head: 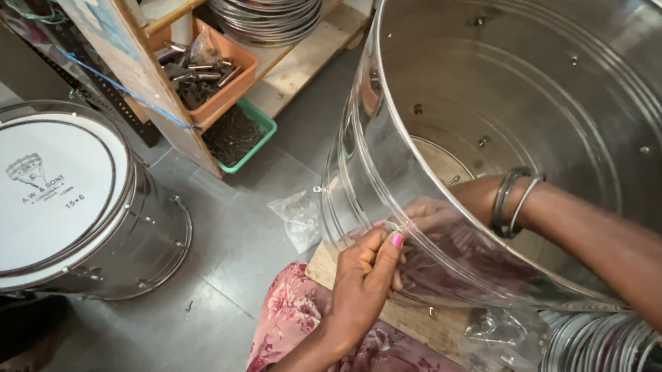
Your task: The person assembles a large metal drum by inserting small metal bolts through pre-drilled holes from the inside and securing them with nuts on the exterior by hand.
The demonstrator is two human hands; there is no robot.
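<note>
A large shiny steel drum shell (559, 94) lies tilted on its side in front of me, its open mouth toward me. My left hand (367, 279) is outside the shell, fingers pinched at the rim (373, 146) near its lower edge, on something too small to make out. My right hand (431, 213) reaches inside the shell, pressing against the inner wall opposite the left hand; bangles (512, 202) ring that wrist. Small holes and bolts dot the shell wall.
A finished drum (47, 195) with a white head stands at the left. A wooden shelf holds an orange tray (221, 83) of metal parts, a green tray (244, 136) and stacked metal rings (270, 8). A plastic bag (297, 215) lies on the floor; more rings (600, 365) lie at bottom right.
</note>
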